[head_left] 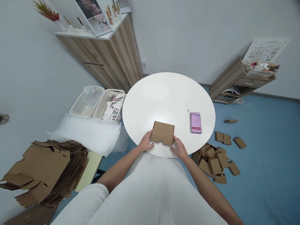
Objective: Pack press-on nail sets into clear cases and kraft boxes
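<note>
A small brown cardboard box (162, 132) rests near the front edge of the round white table (168, 87), its lid down and the notched front flap facing me. My left hand (145, 142) grips its left side near the front corner. On the opposite side, my right hand (179, 147) holds the right front corner, thumb toward the flap. The inside of the box is hidden. To the right on the same table lies a pink-purple item (195, 122), blurred out, with a tiny dark mark beside it.
Flattened cardboard boxes (49, 168) are stacked at lower left, by white foam sheets (86, 131). Two white baskets (99, 109) stand left of the table, one with printed cards. Folded boxes (214, 162) pile on the blue floor at right. A wooden cabinet (124, 53) stands behind.
</note>
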Action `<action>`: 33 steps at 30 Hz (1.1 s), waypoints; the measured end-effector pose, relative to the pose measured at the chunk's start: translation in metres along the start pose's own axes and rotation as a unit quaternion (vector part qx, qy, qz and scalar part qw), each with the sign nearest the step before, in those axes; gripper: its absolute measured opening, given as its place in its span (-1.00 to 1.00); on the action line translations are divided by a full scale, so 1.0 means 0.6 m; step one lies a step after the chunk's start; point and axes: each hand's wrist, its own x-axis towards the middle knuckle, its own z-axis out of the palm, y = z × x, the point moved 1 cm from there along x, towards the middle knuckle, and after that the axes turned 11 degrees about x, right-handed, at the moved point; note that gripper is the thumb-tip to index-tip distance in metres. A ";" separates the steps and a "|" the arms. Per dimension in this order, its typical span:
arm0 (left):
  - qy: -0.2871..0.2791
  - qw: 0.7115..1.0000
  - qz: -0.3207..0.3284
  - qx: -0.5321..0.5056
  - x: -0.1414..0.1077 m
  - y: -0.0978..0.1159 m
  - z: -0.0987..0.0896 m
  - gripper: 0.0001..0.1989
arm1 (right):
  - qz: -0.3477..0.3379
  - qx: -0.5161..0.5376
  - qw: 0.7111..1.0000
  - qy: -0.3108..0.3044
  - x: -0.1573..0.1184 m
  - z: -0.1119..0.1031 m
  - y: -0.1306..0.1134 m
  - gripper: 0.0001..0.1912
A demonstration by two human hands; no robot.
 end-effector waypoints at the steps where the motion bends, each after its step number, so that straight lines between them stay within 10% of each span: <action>1: -0.002 1.000 0.003 0.009 0.002 0.003 -0.007 -0.20 | -0.005 0.012 1.000 -0.007 0.002 -0.009 -0.004 -0.29; 15: -0.060 0.987 -0.061 0.134 0.095 0.036 -0.059 -0.77 | 0.094 0.041 0.995 -0.019 0.102 -0.103 -0.079 -0.49; 33: 0.000 0.996 -0.034 0.078 0.114 0.026 -0.060 -0.53 | 0.193 0.220 0.956 0.006 0.131 -0.113 -0.101 -0.54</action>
